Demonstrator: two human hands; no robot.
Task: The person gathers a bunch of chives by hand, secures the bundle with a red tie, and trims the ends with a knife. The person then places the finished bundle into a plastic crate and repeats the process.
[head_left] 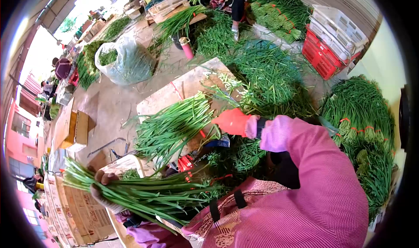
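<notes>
My left hand [104, 184], in a dark glove, is wrapped round a thick bunch of garlic chives [148, 195]. Their pale stem ends stick out to the left, and the green leaves trail right over my lap. My right hand [233, 121], in an orange-red glove, is at the right end of a loose pile of chives [174, 121] on a wooden board [161, 95]. Its fingertips point toward the pale stems, but I cannot make out whether they grip any. Red strips [185, 163] lie below the board's near edge.
Loose chives [270, 73] heap up beyond the board. Tied bundles [358, 112] stack at the right. Red and white crates [323, 51], a clear plastic bag [126, 62], a pink bottle [187, 48] and cardboard boxes [78, 204] stand around. Another person [229, 3] sits at the top.
</notes>
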